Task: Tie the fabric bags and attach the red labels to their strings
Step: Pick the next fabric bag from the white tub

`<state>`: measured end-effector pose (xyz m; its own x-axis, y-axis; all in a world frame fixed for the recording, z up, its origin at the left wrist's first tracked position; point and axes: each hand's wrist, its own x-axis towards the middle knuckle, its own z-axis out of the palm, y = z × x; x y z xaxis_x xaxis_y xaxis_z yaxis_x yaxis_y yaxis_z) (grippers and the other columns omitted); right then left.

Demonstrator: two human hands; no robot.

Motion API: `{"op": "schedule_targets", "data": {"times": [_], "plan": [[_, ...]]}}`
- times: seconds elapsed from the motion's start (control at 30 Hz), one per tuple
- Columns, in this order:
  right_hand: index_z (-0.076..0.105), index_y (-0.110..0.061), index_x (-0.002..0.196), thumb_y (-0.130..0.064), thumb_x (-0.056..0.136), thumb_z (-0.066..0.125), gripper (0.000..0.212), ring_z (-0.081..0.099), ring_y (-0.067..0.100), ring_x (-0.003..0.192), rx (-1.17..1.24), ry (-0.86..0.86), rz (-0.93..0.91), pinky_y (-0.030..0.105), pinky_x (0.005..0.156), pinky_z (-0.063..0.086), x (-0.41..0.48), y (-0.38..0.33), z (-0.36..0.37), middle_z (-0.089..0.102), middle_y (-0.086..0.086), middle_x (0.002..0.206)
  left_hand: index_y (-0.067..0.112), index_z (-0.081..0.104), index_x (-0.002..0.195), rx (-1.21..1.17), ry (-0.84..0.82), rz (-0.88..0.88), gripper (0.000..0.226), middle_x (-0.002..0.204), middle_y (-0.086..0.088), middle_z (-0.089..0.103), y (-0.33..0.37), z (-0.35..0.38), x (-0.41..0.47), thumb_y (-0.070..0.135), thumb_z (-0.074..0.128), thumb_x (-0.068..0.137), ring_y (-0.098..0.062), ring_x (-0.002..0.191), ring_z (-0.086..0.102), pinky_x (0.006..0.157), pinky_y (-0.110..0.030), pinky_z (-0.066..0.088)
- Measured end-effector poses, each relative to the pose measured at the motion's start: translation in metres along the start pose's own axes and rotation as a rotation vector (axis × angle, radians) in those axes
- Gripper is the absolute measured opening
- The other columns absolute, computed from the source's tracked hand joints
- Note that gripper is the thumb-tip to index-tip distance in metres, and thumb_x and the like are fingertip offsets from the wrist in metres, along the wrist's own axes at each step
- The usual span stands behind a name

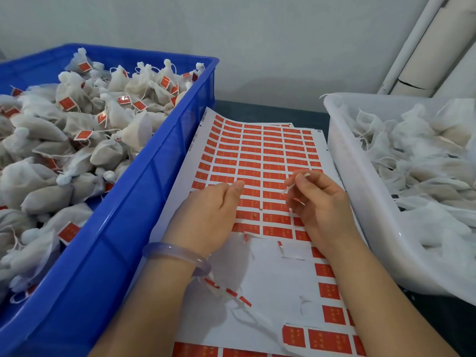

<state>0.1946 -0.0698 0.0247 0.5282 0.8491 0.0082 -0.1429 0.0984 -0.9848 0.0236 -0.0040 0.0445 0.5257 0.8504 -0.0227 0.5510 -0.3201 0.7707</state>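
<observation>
Where the red labels (273, 167) lie: in rows on the label sheet (260, 269), which is flat between the two bins; its near part is stripped to bare backing.
Right hand (322, 204): over the sheet's right half, thumb and forefinger pinching a thin pale strip (289, 186). This is likely a peeled label seen edge-on, though it is too small to be sure.
Left hand (211, 212): rests on the sheet's left half, thumb straight. The fingers are hidden beneath the hand, so whether they hold anything cannot be told.
Untied bags (425, 163): heaped in the white bin (360, 202) to the right, mouths open.
Finished bags (113, 117): piled in the blue crate (128, 240) to the left, necks tied, many with a red label showing on the string.
Handling, labels: judged light, limp and tacky on the back. Best lifted by one corner with the fingertips and kept from folding on itself, since stuck faces would probably not part cleanly.
Handling, bags: judged soft, light and yielding. Best gathered at the neck, with the string taken near its free end.
Step in hand: probably lifting a label; neither hand shows a bag.
</observation>
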Motion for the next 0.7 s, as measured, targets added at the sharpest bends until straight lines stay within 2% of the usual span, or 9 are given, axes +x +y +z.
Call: {"op": "schedule_targets", "data": {"times": [0.1,0.27,0.33,0.4,0.47,0.53,0.57,0.63,0.7], "plan": [[0.070,-0.020,0.084,-0.026,0.089,0.057,0.015,0.070,0.014,0.077,0.079,0.063,0.022,0.027,0.068,0.054,0.002,-0.003,-0.003,0.072,-0.001,0.088,0.038,0.047,0.108,-0.009,0.007,-0.005,0.052,0.097,0.024,0.054,0.001,0.000,0.000,0.064,0.021,0.071,0.004,0.075,0.055,0.063,-0.007,0.040],[0.071,-0.022,0.087,-0.030,0.090,0.057,0.017,0.070,0.015,0.088,-0.045,0.077,0.005,0.033,0.075,0.056,0.000,-0.003,-0.002,0.073,-0.007,0.095,0.040,0.052,0.099,-0.037,-0.045,-0.023,0.050,0.091,0.029,0.056,0.003,-0.003,0.000,0.071,0.027,0.070,0.005,0.074,0.059,0.057,-0.008,0.041],[0.069,-0.024,0.092,-0.033,0.088,0.058,0.015,0.070,0.010,0.087,-0.161,0.065,-0.015,0.031,0.075,0.057,-0.003,-0.003,-0.001,0.072,-0.013,0.093,0.037,0.054,0.088,0.027,-0.094,-0.019,0.047,0.088,0.027,0.059,0.002,-0.004,-0.002,0.076,0.041,0.066,0.000,0.076,0.061,0.060,-0.013,0.047],[0.069,-0.024,0.092,-0.032,0.087,0.059,0.013,0.069,0.006,0.085,-0.218,0.027,-0.032,0.027,0.072,0.056,-0.006,-0.006,-0.001,0.071,-0.017,0.090,0.039,0.052,0.083,0.169,-0.202,0.003,0.045,0.084,0.029,0.056,0.002,-0.003,-0.005,0.073,0.065,0.058,0.000,0.074,0.061,0.061,-0.013,0.049],[0.069,-0.023,0.087,-0.027,0.087,0.060,0.009,0.068,0.003,0.076,-0.272,-0.061,-0.060,0.018,0.064,0.053,-0.010,-0.012,-0.002,0.071,-0.018,0.083,0.043,0.049,0.082,0.282,-0.278,0.040,0.045,0.082,0.033,0.050,-0.001,-0.002,-0.008,0.065,0.077,0.054,0.002,0.072,0.057,0.060,-0.010,0.045],[0.070,-0.023,0.079,-0.021,0.085,0.063,0.010,0.065,0.001,0.062,-0.323,-0.225,-0.071,0.012,0.056,0.049,-0.015,-0.020,-0.003,0.069,-0.016,0.070,0.043,0.049,0.081,0.295,-0.287,0.069,0.039,0.082,0.035,0.047,-0.002,-0.003,-0.008,0.057,0.079,0.060,0.005,0.074,0.053,0.062,-0.008,0.042],[0.072,-0.025,0.075,-0.018,0.083,0.066,0.013,0.064,0.002,0.062,-0.338,-0.327,-0.059,0.011,0.055,0.048,-0.018,-0.024,-0.003,0.069,-0.014,0.069,0.042,0.050,0.079,0.281,-0.280,0.086,0.033,0.082,0.034,0.048,-0.003,-0.004,-0.007,0.053,0.078,0.065,0.005,0.075,0.054,0.062,-0.008,0.041],[0.075,-0.030,0.072,-0.014,0.078,0.071,0.017,0.067,0.005,0.072,-0.423,-0.506,-0.031,0.012,0.060,0.051,-0.021,-0.028,-0.002,0.071,-0.011,0.074,0.040,0.053,0.075,0.252,-0.261,0.108,0.021,0.082,0.030,0.053,-0.004,-0.007,-0.004,0.044,0.073,0.074,0.002,0.077,0.056,0.063,-0.007,0.042],[0.075,-0.032,0.073,-0.016,0.076,0.074,0.016,0.066,0.007,0.074,-0.603,-0.626,0.002,0.014,0.062,0.053,-0.023,-0.027,0.001,0.070,-0.011,0.076,0.038,0.057,0.076,0.209,-0.253,0.108,0.015,0.086,0.026,0.058,-0.005,-0.009,-0.002,0.039,0.071,0.079,-0.001,0.081,0.060,0.068,-0.009,0.045]]}}
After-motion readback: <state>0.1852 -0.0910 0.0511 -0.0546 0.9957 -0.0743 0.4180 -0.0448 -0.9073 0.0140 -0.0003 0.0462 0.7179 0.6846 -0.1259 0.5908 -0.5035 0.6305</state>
